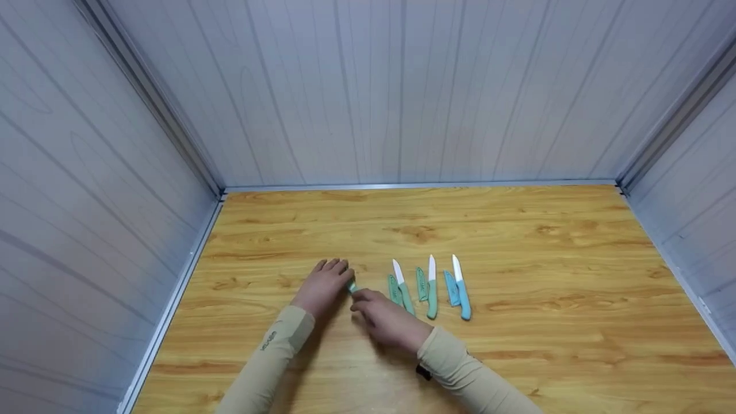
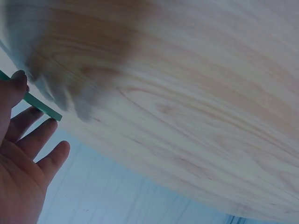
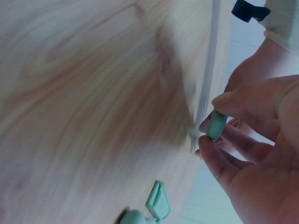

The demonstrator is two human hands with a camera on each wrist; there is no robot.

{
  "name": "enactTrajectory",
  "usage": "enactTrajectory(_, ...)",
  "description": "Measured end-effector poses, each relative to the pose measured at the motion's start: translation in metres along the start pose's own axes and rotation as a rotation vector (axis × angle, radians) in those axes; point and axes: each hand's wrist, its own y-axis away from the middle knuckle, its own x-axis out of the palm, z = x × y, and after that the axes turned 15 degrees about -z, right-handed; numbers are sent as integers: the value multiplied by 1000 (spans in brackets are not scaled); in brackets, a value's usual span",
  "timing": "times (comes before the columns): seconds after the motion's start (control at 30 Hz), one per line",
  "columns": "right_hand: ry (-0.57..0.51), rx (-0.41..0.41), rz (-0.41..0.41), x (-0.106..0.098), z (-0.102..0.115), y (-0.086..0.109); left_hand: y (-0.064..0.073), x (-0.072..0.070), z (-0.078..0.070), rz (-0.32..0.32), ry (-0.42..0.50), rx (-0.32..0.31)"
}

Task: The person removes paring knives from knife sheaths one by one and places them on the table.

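Observation:
Between the two hands, in the head view, is a small green piece of a knife (image 1: 351,286), mostly hidden by fingers. My left hand (image 1: 325,283) holds a narrow, flat green strip that looks like the knife's sheath (image 2: 43,108), between thumb and fingers. With thumb and forefinger, my right hand (image 1: 388,316) pinches a rounded green knife handle (image 3: 216,125). Beside the right hand lie a green knife (image 1: 401,276) and its green sheath (image 1: 394,289), the handle partly covered by that hand in the head view. The blade of the held knife cannot be made out.
Farther right lie another green knife (image 1: 432,287) with a green sheath (image 1: 422,283), and a blue knife (image 1: 462,290) with a blue sheath (image 1: 452,287). Their white blades point toward the back. Pale panel walls (image 1: 374,98) bound the wooden table (image 1: 546,241) at the back and sides.

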Motion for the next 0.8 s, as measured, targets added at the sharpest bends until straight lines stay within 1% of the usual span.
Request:
enactTrajectory(0.23, -18, -78, -11, -9, -7, 6, 2, -7, -4, -33, -33, 52)
enactTrajectory(0.47, -54, -96, -14, -19, -10, 12, 6, -13, -9, -72, -97, 104)
enactTrajectory(0.67, -33, -139, -20, -30, -10, 20, 11, -19, -14, -103, -96, 133)
enactTrajectory(0.8, -1, -129, -3, -39, -7, 27, 12, -23, -19, -115, -82, 131)
